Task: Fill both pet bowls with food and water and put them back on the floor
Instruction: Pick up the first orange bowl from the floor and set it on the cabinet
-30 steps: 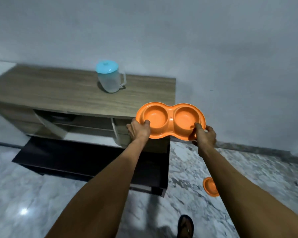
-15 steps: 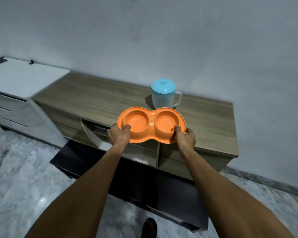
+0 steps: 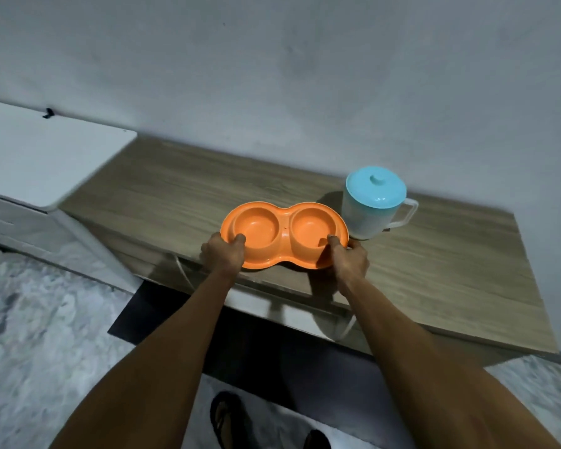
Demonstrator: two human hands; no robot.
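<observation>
An orange double pet bowl (image 3: 284, 233) with two empty round wells lies on the wooden cabinet top (image 3: 188, 192), near its front edge. My left hand (image 3: 224, 254) grips the bowl's left rim, thumb inside the left well. My right hand (image 3: 348, 259) grips the right rim, thumb inside the right well. A translucent jug (image 3: 370, 210) with a light blue lid stands just right of the bowl and behind it, almost touching.
A white cabinet (image 3: 42, 157) adjoins the wooden one on the left. A grey wall rises behind. Below the top are open shelves and a dark base (image 3: 272, 348). Marble floor (image 3: 36, 335) spreads left; my sandalled feet (image 3: 230, 419) show at the bottom.
Both hands carried the double bowl from the air beside the cabinet to over its top and lowered it next to the jug. I stepped closer; a small orange dish on the floor left view.
</observation>
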